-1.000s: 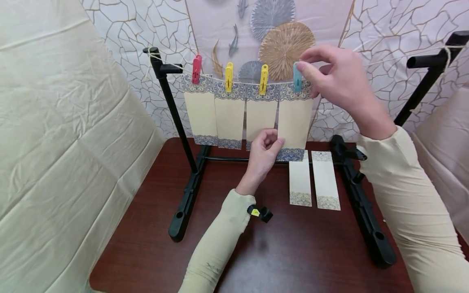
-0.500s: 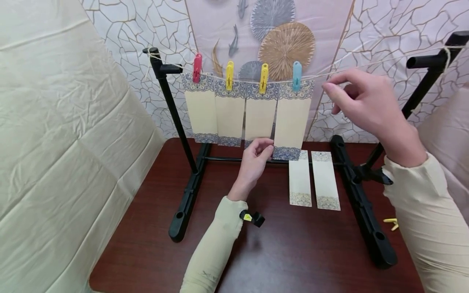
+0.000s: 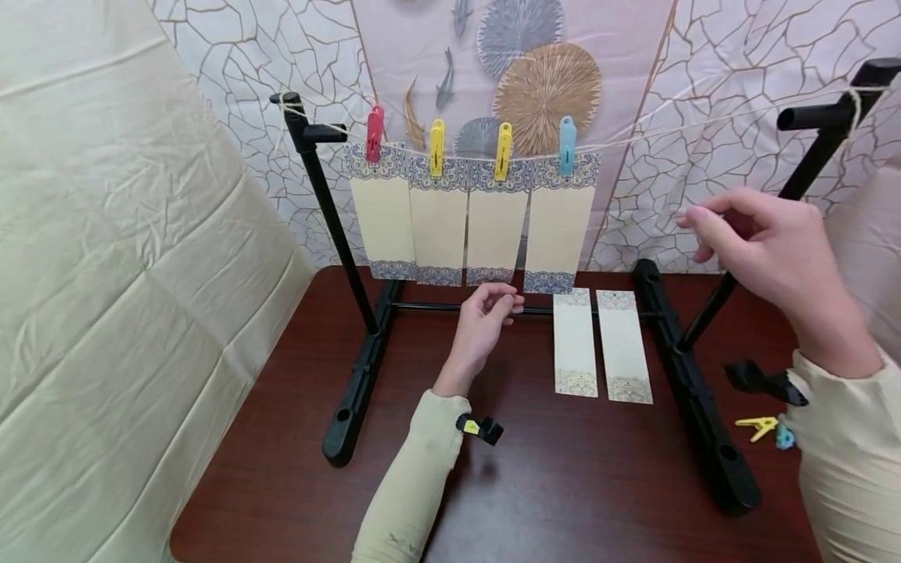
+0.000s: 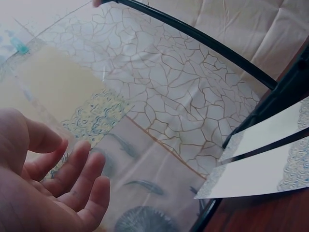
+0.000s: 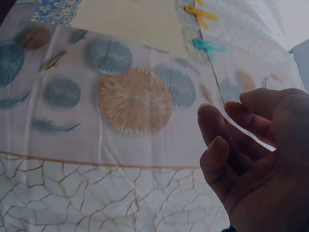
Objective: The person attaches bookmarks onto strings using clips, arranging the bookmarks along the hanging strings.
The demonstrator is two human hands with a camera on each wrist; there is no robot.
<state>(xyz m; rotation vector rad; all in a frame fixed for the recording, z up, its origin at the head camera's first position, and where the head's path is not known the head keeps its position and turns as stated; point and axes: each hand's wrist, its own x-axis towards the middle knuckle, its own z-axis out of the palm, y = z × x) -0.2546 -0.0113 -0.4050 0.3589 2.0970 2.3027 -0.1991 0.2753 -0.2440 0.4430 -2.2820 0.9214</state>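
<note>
Several cream cards with blue lace-patterned ends hang in a row from a string (image 3: 655, 137). A red clothespin (image 3: 375, 134), two yellow ones and a blue clothespin (image 3: 567, 146) clip them by their top edges. My left hand (image 3: 484, 317) is just below the hanging cards, fingers loosely bent and holding nothing; the rightmost card (image 3: 558, 227) hangs free of it. Off to the right, below the string, my right hand (image 3: 770, 254) is in the air with loosely curled fingers and nothing between them. The right wrist view also shows its fingers bare.
Black stand posts (image 3: 331, 211) carry the string at both sides. Two white cards (image 3: 576, 344) with patterned ends lie on the dark red table (image 3: 535, 485). Right of the stand's foot lie a yellow clothespin (image 3: 759, 427) and a blue clothespin (image 3: 784, 434).
My right hand let go of the blue clothespin on the string and moved right and down. My left hand left the rightmost card and dropped slightly lower. The clothespins on the table came into view.
</note>
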